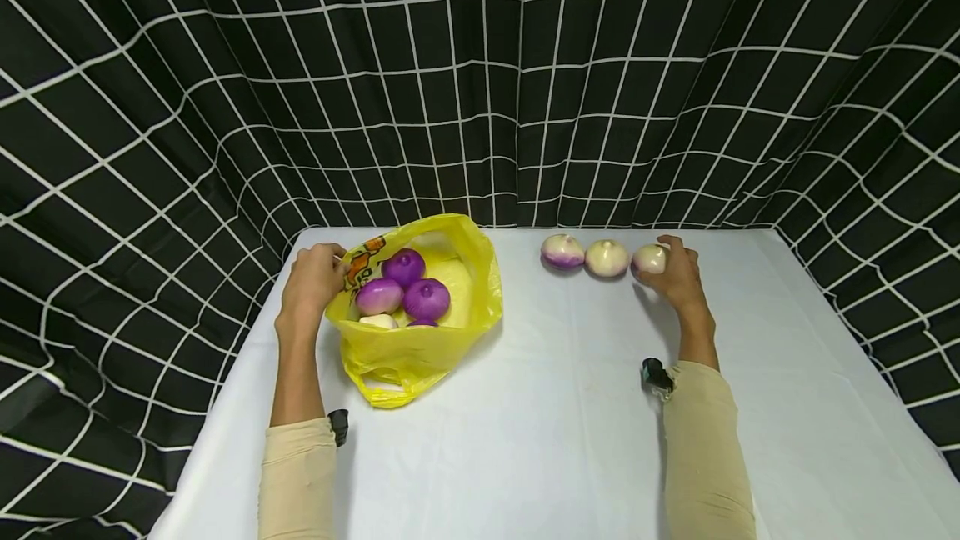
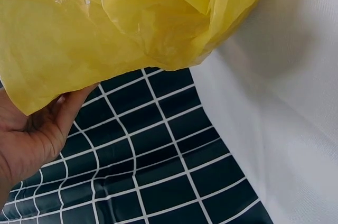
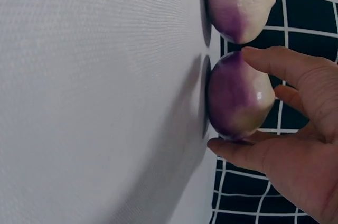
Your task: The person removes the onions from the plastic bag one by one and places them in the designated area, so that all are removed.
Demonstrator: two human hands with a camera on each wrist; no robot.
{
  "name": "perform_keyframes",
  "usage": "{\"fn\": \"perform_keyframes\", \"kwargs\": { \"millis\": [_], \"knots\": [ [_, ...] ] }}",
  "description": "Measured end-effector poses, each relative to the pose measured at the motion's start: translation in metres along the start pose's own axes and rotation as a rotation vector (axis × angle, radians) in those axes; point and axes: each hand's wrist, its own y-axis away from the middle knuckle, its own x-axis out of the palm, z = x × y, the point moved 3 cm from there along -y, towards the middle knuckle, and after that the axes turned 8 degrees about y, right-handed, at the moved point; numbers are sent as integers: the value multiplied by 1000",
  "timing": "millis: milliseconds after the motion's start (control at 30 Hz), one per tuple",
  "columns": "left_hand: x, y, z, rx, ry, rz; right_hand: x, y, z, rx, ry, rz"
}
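Observation:
A yellow plastic bag stands open on the table, several purple and white onion-like vegetables inside. At its left rim the left hand pinches the plastic; in the left wrist view the bag hides most of the fingertips of the left hand. At the back right, three white and purple vegetables stand in a row. Round the rightmost vegetable are the fingers and thumb of the right hand. In the right wrist view the right hand grips this vegetable from both sides, on the table.
Left of the gripped vegetable are the middle vegetable and the left vegetable. A white cloth covers the table. Black curtains with a white grid hang behind and at both sides.

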Motion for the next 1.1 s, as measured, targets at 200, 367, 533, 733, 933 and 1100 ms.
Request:
{"fn": "perform_keyframes", "kwargs": {
  "millis": [200, 367, 533, 733, 933, 1100],
  "knots": [
    [0, -1, 1, 22, -1, -11, -5, 3, 4, -6, 4, -4],
    [0, -3, 1, 25, 5, -7, -12, 4, 11, 14, 34, -10],
    [-1, -3, 2, 23, 4, -4, -16, 4, 32, 4, 52, -49],
    [-1, -4, 1, 10, 3, 3, -18, 5, 72, -134, 49, -61],
    [2, -3, -2, 10, 8, 12, -13, 2, 123, -297, 4, 0],
    [3, -3, -3, 17, 6, 4, 7, -5, 174, -410, -36, 106]
  ]
}}
